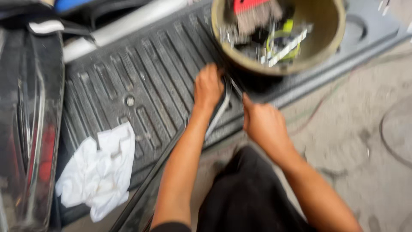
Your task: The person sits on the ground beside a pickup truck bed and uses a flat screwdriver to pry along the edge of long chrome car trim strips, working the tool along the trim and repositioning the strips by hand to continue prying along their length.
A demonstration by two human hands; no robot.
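Blurred view here, so the fine detail is soft. Nearest us, the dark trouser knee (246,197) sits between the two forearms. Up from there, the left hand (207,88) is curled over a long dark trim strip with a bright edge (216,116), its fingers (205,72) wrapped down on it, so that hand looks closed on the strip. The strip runs back from those fingers toward the lower left, past the forearm. Just right of it, the right hand (262,124) is bunched into a loose fist, thumb pointing up toward the strip's far end; whether it pinches anything I cannot tell, the blur hides the fingertips.

Left of the fingers and well apart, a crumpled white rag (98,172) lies on the ribbed grey mat (150,77). Further left, a glossy black panel (30,129) with a red glint.

Just beyond the fingers, a tan bowl (330,43) of jumbled tools, a red-backed brush (253,13) among them.

The risk, as I judge it: the strip's curved end sits right under that bowl's near rim, so a sharp pull could catch the bowl and spill the tools, or kink the strip.
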